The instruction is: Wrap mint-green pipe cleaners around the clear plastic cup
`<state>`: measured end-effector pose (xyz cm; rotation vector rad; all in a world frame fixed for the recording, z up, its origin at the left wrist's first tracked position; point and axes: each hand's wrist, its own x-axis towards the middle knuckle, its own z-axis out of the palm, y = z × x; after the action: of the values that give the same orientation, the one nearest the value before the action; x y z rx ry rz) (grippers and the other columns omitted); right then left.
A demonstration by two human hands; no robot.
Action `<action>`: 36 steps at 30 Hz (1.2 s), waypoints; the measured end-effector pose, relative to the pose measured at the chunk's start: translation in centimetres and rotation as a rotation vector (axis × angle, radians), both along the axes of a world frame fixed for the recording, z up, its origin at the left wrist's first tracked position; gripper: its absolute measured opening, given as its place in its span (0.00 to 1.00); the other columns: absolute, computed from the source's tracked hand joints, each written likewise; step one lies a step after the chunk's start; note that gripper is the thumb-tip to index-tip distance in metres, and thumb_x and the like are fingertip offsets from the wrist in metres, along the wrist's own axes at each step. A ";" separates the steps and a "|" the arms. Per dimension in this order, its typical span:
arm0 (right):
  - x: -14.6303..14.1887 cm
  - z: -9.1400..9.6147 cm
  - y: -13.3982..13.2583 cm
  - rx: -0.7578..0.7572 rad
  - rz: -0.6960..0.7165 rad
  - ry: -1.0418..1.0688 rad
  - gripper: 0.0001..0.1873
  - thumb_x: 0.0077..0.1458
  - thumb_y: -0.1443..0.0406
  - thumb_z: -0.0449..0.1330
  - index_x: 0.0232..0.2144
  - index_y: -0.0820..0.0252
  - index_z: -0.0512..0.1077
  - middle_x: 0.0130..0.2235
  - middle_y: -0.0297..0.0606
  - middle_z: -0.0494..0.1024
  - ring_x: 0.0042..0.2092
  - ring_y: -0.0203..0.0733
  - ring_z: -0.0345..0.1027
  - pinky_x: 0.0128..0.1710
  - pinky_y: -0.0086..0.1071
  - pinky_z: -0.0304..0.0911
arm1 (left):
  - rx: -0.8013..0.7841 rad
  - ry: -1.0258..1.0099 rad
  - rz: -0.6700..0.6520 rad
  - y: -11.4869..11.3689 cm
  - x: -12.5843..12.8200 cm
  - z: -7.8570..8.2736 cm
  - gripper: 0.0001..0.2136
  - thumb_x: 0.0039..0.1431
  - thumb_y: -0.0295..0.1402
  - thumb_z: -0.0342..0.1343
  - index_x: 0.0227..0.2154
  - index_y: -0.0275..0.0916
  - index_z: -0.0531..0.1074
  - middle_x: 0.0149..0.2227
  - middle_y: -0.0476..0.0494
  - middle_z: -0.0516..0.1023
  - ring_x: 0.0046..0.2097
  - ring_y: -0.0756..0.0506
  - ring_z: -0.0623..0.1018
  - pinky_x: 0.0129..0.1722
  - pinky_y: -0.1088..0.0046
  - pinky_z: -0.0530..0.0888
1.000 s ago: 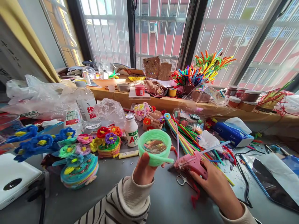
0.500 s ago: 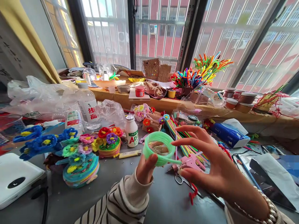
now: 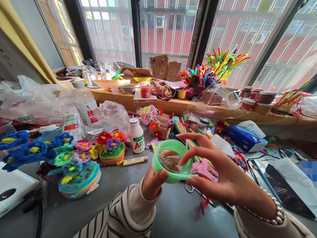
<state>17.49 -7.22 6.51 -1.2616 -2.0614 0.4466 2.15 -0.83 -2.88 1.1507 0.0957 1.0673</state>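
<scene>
My left hand (image 3: 153, 182) holds up a round clear lid wrapped in light green pipe cleaner (image 3: 171, 161) over the grey table, thumb on its lower left rim. My right hand (image 3: 218, 178) reaches in from the right, its fingertips pressing on the lid's right edge, the other fingers spread. A pink glue gun (image 3: 204, 169) lies on the table just behind my right hand. Small scissors (image 3: 191, 188) lie under that hand.
Pipe-cleaner flower coasters (image 3: 81, 165) lie at left beside a small white AD bottle (image 3: 136, 139) and a water bottle (image 3: 86, 107). Loose coloured pipe cleaners (image 3: 190, 138), a blue tissue pack (image 3: 245, 138) and a tablet (image 3: 284, 188) lie at right. The window ledge holds jars and pipe-cleaner bundles (image 3: 215, 71).
My right hand let go of the glue gun, which now lies on the table, rose and came to the green lid, touching its right rim. The lid has sunk a little toward me.
</scene>
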 end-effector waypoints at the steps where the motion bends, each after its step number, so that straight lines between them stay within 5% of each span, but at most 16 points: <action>1: 0.0 0.0 0.0 -0.006 0.007 0.011 0.10 0.44 0.60 0.60 0.33 0.53 0.70 0.54 0.34 0.59 0.57 0.44 0.49 0.56 0.37 0.46 | 0.000 -0.002 -0.002 0.0 0.0 0.0 0.23 0.44 0.47 0.54 0.42 0.40 0.68 0.35 0.43 0.75 0.35 0.41 0.75 0.35 0.61 0.71; 13: 0.6 -0.5 0.6 -0.046 0.053 0.054 0.08 0.46 0.63 0.60 0.32 0.54 0.68 0.56 0.34 0.56 0.58 0.41 0.46 0.57 0.34 0.42 | 0.004 -0.037 -0.042 0.2 0.5 0.4 0.22 0.44 0.47 0.54 0.40 0.39 0.69 0.29 0.44 0.76 0.30 0.43 0.75 0.27 0.68 0.70; 21: 1.0 -0.8 1.1 -0.076 0.061 0.088 0.05 0.46 0.62 0.60 0.29 0.55 0.70 0.55 0.33 0.57 0.58 0.41 0.48 0.56 0.33 0.45 | -0.186 0.072 -0.220 0.8 1.0 -0.2 0.26 0.39 0.53 0.54 0.33 0.34 0.71 0.21 0.46 0.73 0.17 0.53 0.67 0.14 0.78 0.61; 36: 1.5 -1.2 1.6 -0.174 0.135 0.236 0.04 0.48 0.62 0.59 0.27 0.56 0.70 0.54 0.35 0.61 0.55 0.45 0.54 0.56 0.40 0.46 | -0.282 0.093 -0.381 1.1 1.0 -0.7 0.27 0.37 0.56 0.53 0.29 0.33 0.72 0.15 0.50 0.70 0.14 0.55 0.65 0.13 0.80 0.60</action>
<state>18.94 -5.58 5.30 -1.1111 -1.9443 0.8124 3.17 0.28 -3.57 0.9158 0.0923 0.6398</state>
